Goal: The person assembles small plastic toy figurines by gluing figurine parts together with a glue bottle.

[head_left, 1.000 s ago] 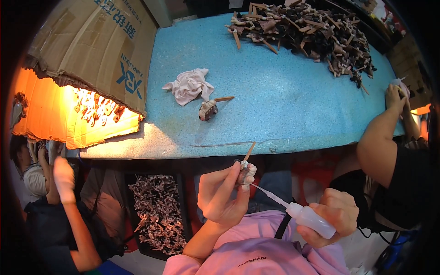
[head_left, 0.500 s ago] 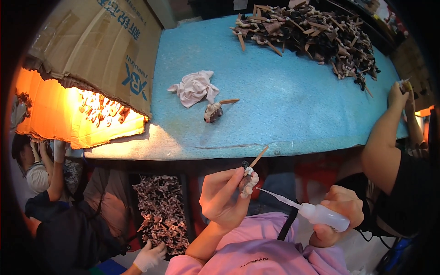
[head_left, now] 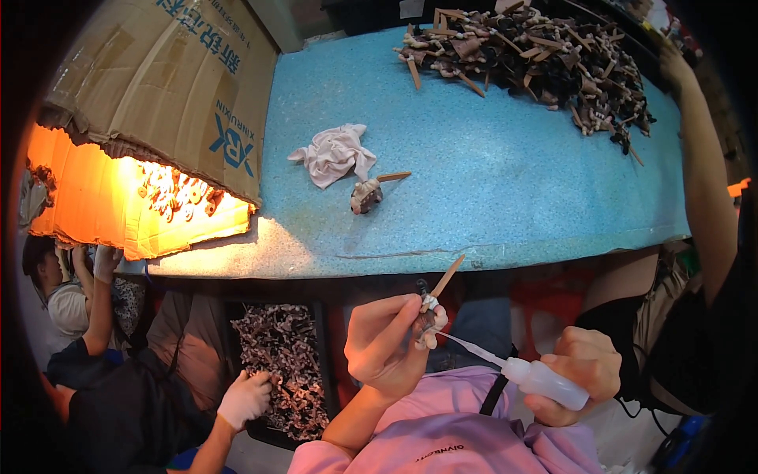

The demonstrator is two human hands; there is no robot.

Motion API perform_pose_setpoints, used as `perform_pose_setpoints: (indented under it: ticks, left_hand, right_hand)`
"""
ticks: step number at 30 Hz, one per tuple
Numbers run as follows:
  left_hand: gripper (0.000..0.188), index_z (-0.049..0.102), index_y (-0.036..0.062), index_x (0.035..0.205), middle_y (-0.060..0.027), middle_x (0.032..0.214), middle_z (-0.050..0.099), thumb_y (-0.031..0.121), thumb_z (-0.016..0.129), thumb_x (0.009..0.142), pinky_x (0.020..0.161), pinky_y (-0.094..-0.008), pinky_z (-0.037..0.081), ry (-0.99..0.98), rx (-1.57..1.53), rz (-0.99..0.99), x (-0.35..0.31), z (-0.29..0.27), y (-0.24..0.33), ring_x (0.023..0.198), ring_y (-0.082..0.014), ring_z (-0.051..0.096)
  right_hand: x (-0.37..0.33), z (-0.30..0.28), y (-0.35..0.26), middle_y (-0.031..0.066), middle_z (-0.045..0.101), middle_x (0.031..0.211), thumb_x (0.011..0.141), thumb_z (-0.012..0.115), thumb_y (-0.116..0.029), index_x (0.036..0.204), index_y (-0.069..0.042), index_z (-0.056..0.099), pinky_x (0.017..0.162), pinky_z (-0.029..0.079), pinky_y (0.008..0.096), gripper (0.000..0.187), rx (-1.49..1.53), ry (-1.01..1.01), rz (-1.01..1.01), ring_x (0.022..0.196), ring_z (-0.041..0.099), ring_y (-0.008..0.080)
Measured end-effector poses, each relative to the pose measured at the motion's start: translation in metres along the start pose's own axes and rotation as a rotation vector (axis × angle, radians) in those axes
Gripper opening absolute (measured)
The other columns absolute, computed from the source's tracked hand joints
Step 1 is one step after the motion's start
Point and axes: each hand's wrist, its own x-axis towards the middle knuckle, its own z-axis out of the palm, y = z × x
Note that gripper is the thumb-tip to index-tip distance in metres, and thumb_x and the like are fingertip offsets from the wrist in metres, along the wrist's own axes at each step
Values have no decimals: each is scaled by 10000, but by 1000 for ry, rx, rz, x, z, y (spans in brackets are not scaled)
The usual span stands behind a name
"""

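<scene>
My left hand (head_left: 387, 344) pinches a small painted figurine (head_left: 427, 325), grey and cream, with a flat wooden-coloured piece slanting up from it. Facing it, my right hand (head_left: 583, 371) is wrapped round a translucent white squeeze bottle (head_left: 549, 381). The bottle's long thin nozzle reaches left, its tip at or very near the figurine's lower edge; whether they touch I cannot tell. Beyond my hands, another figurine (head_left: 365, 197) with a similar flat piece lies on the blue tabletop (head_left: 489, 182), just below a crumpled pale cloth (head_left: 335, 154).
A big heap of figurines (head_left: 537, 59) covers the table's far right. At left, a cardboard box (head_left: 158, 87) shelters small parts under orange light. A dark tray (head_left: 280, 355) of small parts stands beside a co-worker's gloved hand (head_left: 245, 399). Another person's arm (head_left: 707, 174) is at right.
The bottle has shifted slightly left, bringing its nozzle closer to the figurine. The gloved co-worker's hand has moved up along the tray. The arm at right now reaches farther over the table's far side.
</scene>
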Motion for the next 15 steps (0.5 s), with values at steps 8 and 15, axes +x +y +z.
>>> perform_pose_setpoints:
  ticks: [8, 15]
  left_hand:
    - [316, 605, -41, 987, -122, 965, 496, -139, 626, 688, 721, -335, 554, 10, 4, -119, 0, -1, 6, 778, -187, 595]
    - [322, 599, -54, 988, -119, 977, 486, -144, 630, 680, 721, -342, 557, 11, -7, -138, -2, -2, 6, 788, -194, 599]
  right_hand:
    - [2, 3, -2, 8, 411, 428, 533, 790, -159, 724, 35, 579, 311, 204, 225, 344, -29, -5, -17, 323, 337, 114]
    - [-1, 0, -1, 8, 406, 430, 552, 786, -171, 727, 35, 580, 310, 212, 225, 340, -32, -6, -27, 324, 335, 115]
